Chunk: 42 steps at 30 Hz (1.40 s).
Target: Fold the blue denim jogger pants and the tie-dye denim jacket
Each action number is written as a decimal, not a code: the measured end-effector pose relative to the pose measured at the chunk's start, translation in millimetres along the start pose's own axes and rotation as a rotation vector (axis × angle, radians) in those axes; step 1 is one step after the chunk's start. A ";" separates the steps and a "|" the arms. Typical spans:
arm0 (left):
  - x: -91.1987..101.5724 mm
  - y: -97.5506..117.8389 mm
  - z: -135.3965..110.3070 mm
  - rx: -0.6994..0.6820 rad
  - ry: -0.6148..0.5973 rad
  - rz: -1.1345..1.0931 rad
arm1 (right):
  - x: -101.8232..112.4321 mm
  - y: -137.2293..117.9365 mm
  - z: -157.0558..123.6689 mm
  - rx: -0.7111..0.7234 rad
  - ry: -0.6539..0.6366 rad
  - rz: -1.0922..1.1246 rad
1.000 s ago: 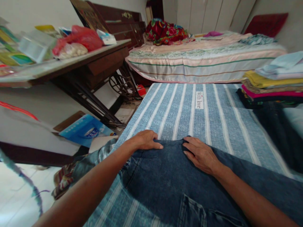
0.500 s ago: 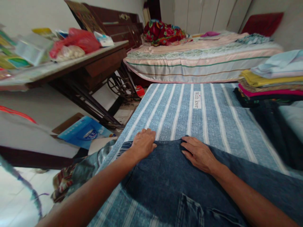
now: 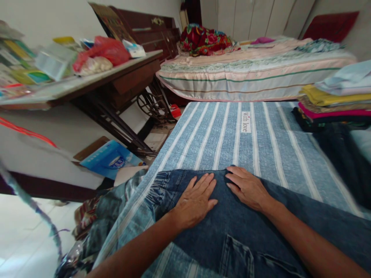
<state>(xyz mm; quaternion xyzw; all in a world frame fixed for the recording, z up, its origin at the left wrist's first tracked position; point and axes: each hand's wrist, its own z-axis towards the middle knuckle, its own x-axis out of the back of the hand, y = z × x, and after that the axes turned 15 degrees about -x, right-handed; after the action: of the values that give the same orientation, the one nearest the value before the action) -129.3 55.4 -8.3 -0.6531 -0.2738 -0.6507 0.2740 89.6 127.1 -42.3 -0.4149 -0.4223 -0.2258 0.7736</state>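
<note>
A pair of dark blue jeans [image 3: 208,227] lies spread over the striped bed, its gathered elastic waistband [image 3: 158,190] towards the left and a pocket near the bottom of the view. My left hand [image 3: 195,200] rests flat on the denim just right of the waistband, fingers stretched out and pointing away from me. At the far edge of the jeans is my right hand [image 3: 246,187], its fingers slightly bent and apart, touching the cloth near a small raised corner. Neither hand grips the fabric. The legs run off to the right, partly under my right forearm.
Folded clothes [image 3: 336,102] are stacked on the right of the striped bedding [image 3: 203,135], with dark trousers [image 3: 342,162] beside them. A cluttered table [image 3: 139,61] stands left above a blue box [image 3: 113,160]. Another bed [image 3: 246,77] lies beyond. Crumpled cloth [image 3: 107,212] hangs at the left edge.
My left hand has let go of the far edge near the waistband, moved right and towards me, and flattened on the denim. The waistband now shows. My right hand stays put.
</note>
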 end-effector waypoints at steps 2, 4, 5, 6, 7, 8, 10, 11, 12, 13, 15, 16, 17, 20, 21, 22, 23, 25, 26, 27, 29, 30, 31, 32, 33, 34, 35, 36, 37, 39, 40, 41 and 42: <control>0.4 4.8 -3.9 0.013 0.048 0.020 | -0.8 0.6 -0.5 0.006 0.005 -0.010; 0.0 9.8 -8.1 0.033 0.088 0.038 | -1.8 1.2 -0.9 0.015 0.012 -0.013; -0.3 11.7 -10.0 0.041 0.094 0.045 | -2.3 1.5 -1.0 0.018 0.013 -0.013; -0.4 13.1 -11.5 0.047 0.091 0.048 | -2.6 1.7 -1.1 0.019 0.014 -0.014; -0.4 14.0 -12.6 0.051 0.084 0.052 | -2.9 1.8 -1.2 0.019 0.014 -0.014; -0.1 14.5 -13.3 0.052 0.075 0.055 | -3.0 1.8 -1.2 0.017 0.014 -0.013; 0.3 15.2 -14.2 0.051 0.070 0.062 | -2.9 1.8 -1.2 0.012 0.011 -0.003; 0.4 15.6 -14.6 0.057 0.079 0.067 | -2.7 1.7 -1.2 0.009 0.013 0.004; 0.4 16.2 -15.2 0.068 0.094 0.072 | -2.5 1.6 -1.2 0.007 0.015 0.012; 0.1 16.9 -15.8 0.083 0.114 0.075 | -2.2 1.6 -1.1 0.007 0.016 0.017; -0.7 18.3 -17.3 0.115 0.155 0.077 | -1.8 1.5 -1.0 0.013 0.017 0.016; -1.0 18.9 -17.9 0.126 0.172 0.076 | -1.8 1.6 -0.9 0.015 0.016 0.013; -1.3 19.2 -18.4 0.131 0.184 0.075 | -1.9 1.8 -0.8 0.017 0.016 0.011; -1.3 19.5 -18.8 0.124 0.200 0.074 | -2.9 2.6 -0.5 0.016 0.027 0.022; -1.2 19.7 -18.7 0.120 0.194 0.074 | -3.4 3.0 -0.5 0.015 0.030 0.027; -1.3 20.1 -18.5 0.119 0.185 0.076 | -3.9 3.3 -0.7 0.016 0.031 0.029; -1.5 20.8 -18.3 0.121 0.173 0.079 | -4.3 3.7 -1.0 0.016 0.031 0.029; -2.6 22.9 -18.1 0.136 0.156 0.093 | -4.6 4.0 -1.8 0.015 0.030 0.020; -3.5 24.2 -18.0 0.147 0.155 0.101 | -4.4 3.9 -2.2 0.015 0.030 0.008; -4.6 25.5 -18.0 0.156 0.160 0.107 | -3.8 3.3 -2.1 0.015 0.033 -0.009; -6.8 27.6 -18.1 0.168 0.177 0.114 | -1.8 0.2 0.2 0.021 0.033 -0.055; -7.8 28.3 -18.2 0.169 0.187 0.115 | -0.5 -2.7 2.9 0.025 0.026 -0.082; -8.7 28.7 -18.3 0.166 0.196 0.114 | 0.6 -6.7 6.7 0.028 0.017 -0.108; -9.5 28.9 -18.4 0.164 0.205 0.113 | 1.3 -11.7 11.7 0.029 0.007 -0.131; -10.2 29.0 -18.5 0.163 0.213 0.112 | 1.1 -17.7 17.4 0.030 0.000 -0.147; -10.8 29.1 -18.6 0.165 0.221 0.109 | -0.3 -24.3 23.7 0.030 -0.004 -0.156; -11.3 29.1 -18.8 0.167 0.229 0.105 | -3.0 -31.2 29.9 0.029 -0.007 -0.157; -11.7 29.3 -19.1 0.170 0.237 0.099 | -7.0 -37.9 35.7 0.027 -0.013 -0.152; -12.1 29.6 -19.6 0.172 0.246 0.093 | -12.1 -43.9 40.8 0.024 -0.026 -0.142; -12.5 30.4 -20.9 0.172 0.270 0.078 | -23.5 -53.0 47.8 -0.001 -0.063 -0.124; -12.6 31.0 -21.7 0.169 0.283 0.072 | -28.7 -55.7 50.0 -0.021 -0.080 -0.115; -12.7 31.6 -22.5 0.165 0.295 0.066 | -32.7 -57.4 51.4 -0.043 -0.093 -0.101; -12.7 32.1 -23.3 0.158 0.305 0.061 | -35.2 -58.3 52.5 -0.064 -0.103 -0.081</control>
<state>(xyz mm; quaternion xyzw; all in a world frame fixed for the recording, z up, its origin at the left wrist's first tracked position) -122.7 16.3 -21.0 -0.5313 -0.2593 -0.7101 0.3825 5.2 138.5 -29.9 -0.4330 -0.4704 -0.2487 0.7276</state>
